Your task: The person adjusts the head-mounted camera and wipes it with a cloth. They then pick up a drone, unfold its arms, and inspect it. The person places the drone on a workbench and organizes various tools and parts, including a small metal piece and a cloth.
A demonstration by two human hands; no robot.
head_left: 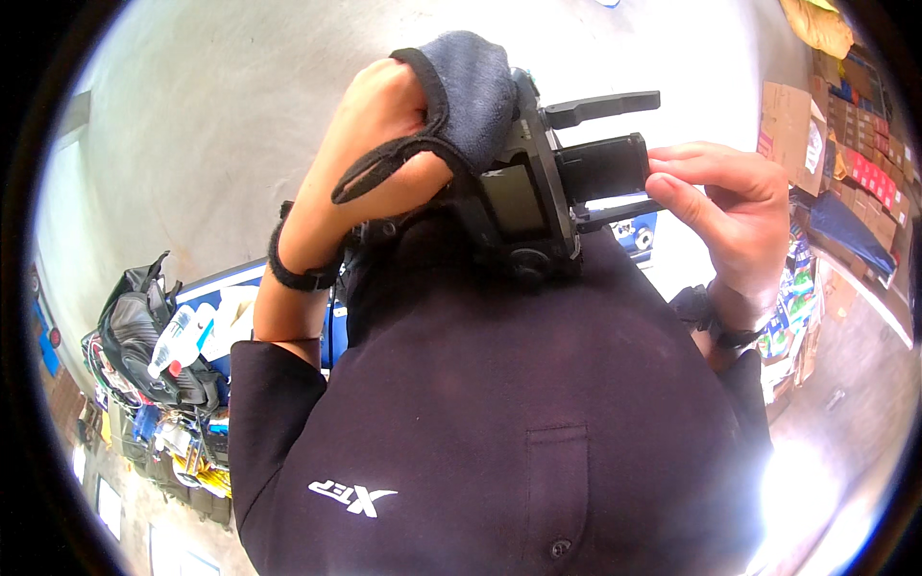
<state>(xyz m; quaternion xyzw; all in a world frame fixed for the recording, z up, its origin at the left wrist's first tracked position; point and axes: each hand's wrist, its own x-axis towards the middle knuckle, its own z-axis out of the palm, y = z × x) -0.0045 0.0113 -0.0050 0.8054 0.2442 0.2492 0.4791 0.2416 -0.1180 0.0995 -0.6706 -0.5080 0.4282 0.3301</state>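
Observation:
Against my chest is a black camera (526, 144), its small rear screen facing up toward me. My left hand (389, 110) grips its left end; a grey-blue fabric cover with black edging lies over that hand and hides the fingers. A black block, apparently a battery (605, 168), sticks partway out of the camera's right-hand side. Thumb and fingers of my right hand (735, 197) pinch at the block's outer end. One black flap (605, 108) stands out from the camera above the block, and another dark flap (619, 213) juts out below it.
To the left a black backpack (144, 322) stands beside a clear plastic bottle (175, 341), with assorted gear below. Cardboard boxes (788, 134) are stacked at the far right, near colourful printed packaging (792, 298). Beyond my hands lies a pale grey surface (230, 125).

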